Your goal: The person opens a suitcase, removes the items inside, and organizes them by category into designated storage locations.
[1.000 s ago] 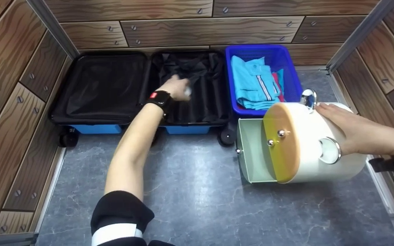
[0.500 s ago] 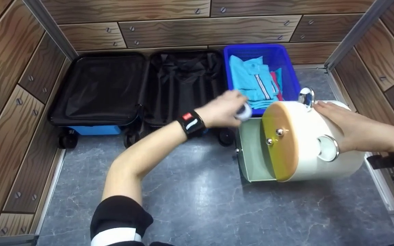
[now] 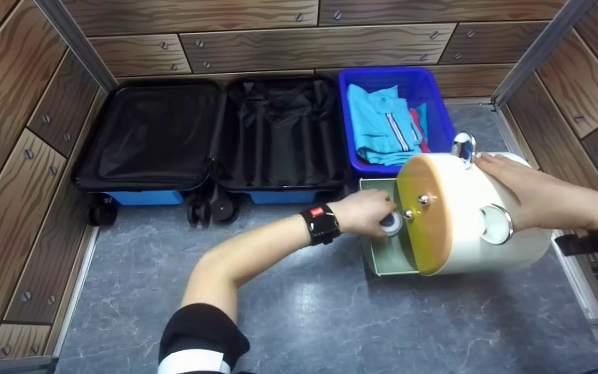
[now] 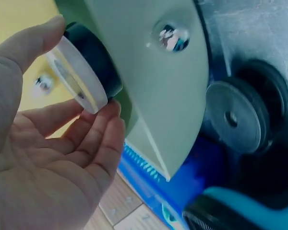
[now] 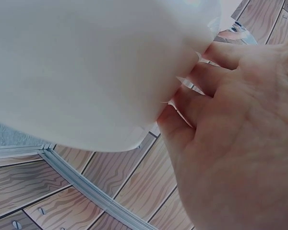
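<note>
My left hand (image 3: 366, 210) is over the pulled-out pale green drawer (image 3: 377, 257) of a white rounded storage box (image 3: 486, 249). Its thumb and fingertips pinch a small round object (image 4: 93, 67), part white ring and part black disc. That round object (image 3: 391, 223) is above the drawer floor in the head view; whether it touches the drawer I cannot tell. With mostly straight fingers, my right hand (image 3: 543, 192) rests on the white box's upper side. Fingertips (image 5: 170, 117) of that hand touch the white surface in the right wrist view. The box's yellow-orange front (image 3: 426, 244) carries shiny knobs.
Left of the box lies an opened black suitcase (image 3: 146, 135) with wheels (image 3: 225, 208). A blue basket (image 3: 436, 93) behind the drawer holds folded turquoise clothes (image 3: 382, 124). Chrome rings (image 3: 497, 224) stick out of the box. Wood-patterned walls (image 3: 257, 49) surround the grey floor (image 3: 299, 311).
My left hand has moved right and nearer, from over the suitcase's right half to the drawer, carrying the round object. The right hand has stayed on the box.
</note>
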A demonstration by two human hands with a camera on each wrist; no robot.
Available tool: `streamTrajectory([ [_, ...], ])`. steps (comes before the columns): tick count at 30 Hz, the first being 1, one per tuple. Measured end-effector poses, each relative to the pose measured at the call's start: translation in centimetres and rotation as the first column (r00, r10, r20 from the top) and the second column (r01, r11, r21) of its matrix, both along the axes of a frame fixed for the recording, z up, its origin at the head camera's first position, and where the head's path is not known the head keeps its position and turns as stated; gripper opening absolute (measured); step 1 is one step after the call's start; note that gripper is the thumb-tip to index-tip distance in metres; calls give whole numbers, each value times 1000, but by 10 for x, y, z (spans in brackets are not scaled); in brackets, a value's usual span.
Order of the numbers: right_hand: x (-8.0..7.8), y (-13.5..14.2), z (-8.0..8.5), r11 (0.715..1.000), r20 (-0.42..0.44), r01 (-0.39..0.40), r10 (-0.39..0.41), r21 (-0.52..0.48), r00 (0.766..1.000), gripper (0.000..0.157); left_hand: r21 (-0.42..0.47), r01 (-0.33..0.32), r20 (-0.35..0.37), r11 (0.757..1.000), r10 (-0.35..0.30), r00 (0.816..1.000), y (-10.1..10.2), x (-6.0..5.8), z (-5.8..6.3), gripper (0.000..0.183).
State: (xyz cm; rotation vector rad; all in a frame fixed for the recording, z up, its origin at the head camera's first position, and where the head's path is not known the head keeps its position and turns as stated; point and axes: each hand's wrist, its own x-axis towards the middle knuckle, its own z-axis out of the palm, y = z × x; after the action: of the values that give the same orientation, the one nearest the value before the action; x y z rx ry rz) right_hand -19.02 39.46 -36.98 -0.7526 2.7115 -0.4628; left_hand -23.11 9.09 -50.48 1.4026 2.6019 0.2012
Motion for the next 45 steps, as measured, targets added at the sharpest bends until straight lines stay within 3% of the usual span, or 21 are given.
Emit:
streamTrajectory([
  [4,-1,-1,1,1000,6,2,-2,-5,1000,128,-96,3,-44,995,-7,999,9,6,-11,38],
  [10,-4,-1,0,1000,31,13,-13,-4,999,130,-183,-11,-49,983,2,999,22,10,-23,28],
  [16,-2,-2,2,1000,14,0,0,-2,1000,128,-259,-39,-39,965,30,999,34,12,-26,26],
  [27,-3,-1,3,1000,31,10,-10,2,999,130,-261,-84,-47,962,74,996,40,17,-31,43],
  [34,-4,0,2,1000,47,21,-21,-2,999,130,-142,-70,-55,987,63,997,26,21,-17,25],
  [39,-3,1,3,1000,30,14,-14,1,999,131,7,-92,-38,996,92,995,8,22,-5,33],
  [42,-2,1,2,1000,27,11,-11,2,1000,130,126,-143,-3,982,144,990,-8,23,-3,36],
  [45,-1,0,1,1000,35,15,-14,-2,999,129,246,-209,50,946,203,978,-26,26,-11,34],
])
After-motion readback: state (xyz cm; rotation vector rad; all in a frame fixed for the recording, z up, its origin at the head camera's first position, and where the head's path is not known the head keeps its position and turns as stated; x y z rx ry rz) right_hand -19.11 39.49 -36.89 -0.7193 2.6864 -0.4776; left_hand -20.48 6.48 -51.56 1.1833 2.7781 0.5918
